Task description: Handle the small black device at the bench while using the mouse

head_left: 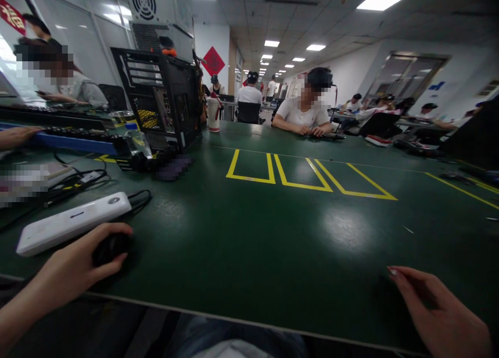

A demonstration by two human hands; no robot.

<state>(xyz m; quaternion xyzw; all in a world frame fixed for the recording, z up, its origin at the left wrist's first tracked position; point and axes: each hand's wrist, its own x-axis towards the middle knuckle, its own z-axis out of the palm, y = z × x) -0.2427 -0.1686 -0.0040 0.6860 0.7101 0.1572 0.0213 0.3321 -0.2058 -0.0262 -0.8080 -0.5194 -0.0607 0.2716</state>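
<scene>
Black object (pixel 111 248) gripped in the left hand (pixel 80 259) could clip the white device (pixel 74 226) if swung outward; right hand (pixel 442 311) pinches narrowly, nothing visible inside.

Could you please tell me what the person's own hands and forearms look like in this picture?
The left hand is bare, with no glove, and no sleeve, watch or bracelet shows on its visible forearm. The right hand is also ungloved; its forearm is out of frame, so any sleeve there cannot be told.
</scene>
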